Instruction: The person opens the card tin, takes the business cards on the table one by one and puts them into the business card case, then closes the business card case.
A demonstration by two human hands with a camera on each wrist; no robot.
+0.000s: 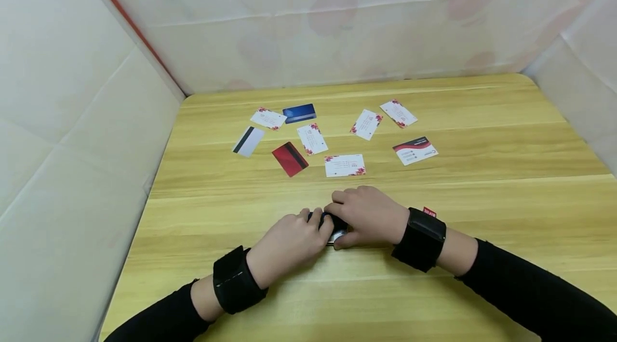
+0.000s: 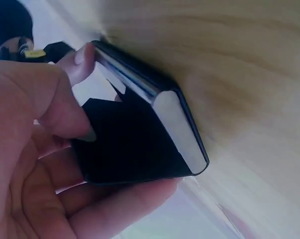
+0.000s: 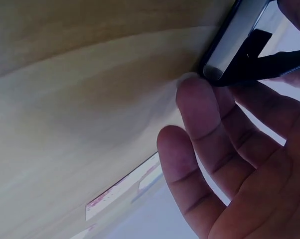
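Black sleeves and black wrist straps are seen lowest in the head view, leading to two hands that meet over a small black card case (image 1: pixel 336 224) on the wooden worktop (image 1: pixel 482 192). The case is gripped by the left hand (image 1: pixel 289 243) from its left side: in the left wrist view the thumb is curled onto the dark cover (image 2: pixel 132 144) and the fingers are wrapped beneath it, so that grip is closed on the case. The cover is seen parted from the silvery body (image 2: pixel 182 132), the case standing slightly open against the wood. The right hand (image 1: pixel 368 216) is laid over the case from the right, its fingers curled round the far edge; in the right wrist view the fingertips (image 3: pixel 200 107) are seen touching the corner of the case (image 3: pixel 234 45), so that grip too is clamped on it. Farther back, near the middle of the worktop, loose cards are spread flat and apart from one another: a white card with floral corners (image 1: pixel 344 165) nearest the hands, a red card with a dark stripe (image 1: pixel 290 159), a white card with a black stripe (image 1: pixel 248 141), a blue card (image 1: pixel 299 113), a card with a red and black header (image 1: pixel 415 150), and four more floral white cards (image 1: pixel 312 138) beyond. Pale fabric walls (image 1: pixel 72 117) enclose the worktop on three sides.
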